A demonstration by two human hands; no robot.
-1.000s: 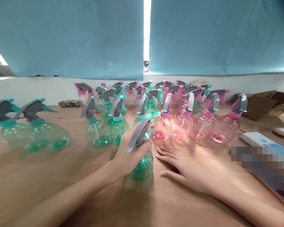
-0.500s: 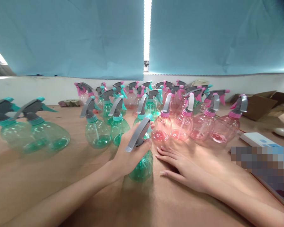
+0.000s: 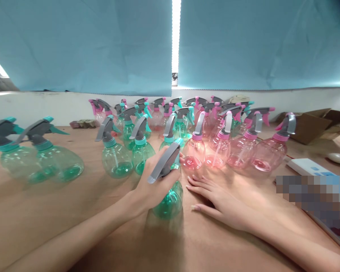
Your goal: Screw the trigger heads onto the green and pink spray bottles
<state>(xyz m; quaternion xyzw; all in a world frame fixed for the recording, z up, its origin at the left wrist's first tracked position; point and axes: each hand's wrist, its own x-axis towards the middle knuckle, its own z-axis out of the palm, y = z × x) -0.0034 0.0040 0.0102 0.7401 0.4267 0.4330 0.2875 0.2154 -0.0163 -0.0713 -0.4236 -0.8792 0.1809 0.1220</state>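
Observation:
My left hand (image 3: 153, 185) is wrapped round the neck of a green spray bottle (image 3: 169, 200) with a grey trigger head, which stands on the wooden table (image 3: 59, 211) in front of me. My right hand (image 3: 218, 198) lies flat on the table just right of that bottle, fingers stretched out and holding nothing. Behind the hands stand several green spray bottles (image 3: 116, 158) on the left and several pink spray bottles (image 3: 243, 149) on the right.
Two green bottles (image 3: 51, 160) stand apart at the far left. Cardboard boxes (image 3: 317, 124) sit at the back right, with a white flat device (image 3: 308, 166) in front of them. Blue sheets (image 3: 102, 45) hang behind the table.
The held green bottle has tilted slightly, its trigger head dipping a little to the left. The right hand has stayed flat in place.

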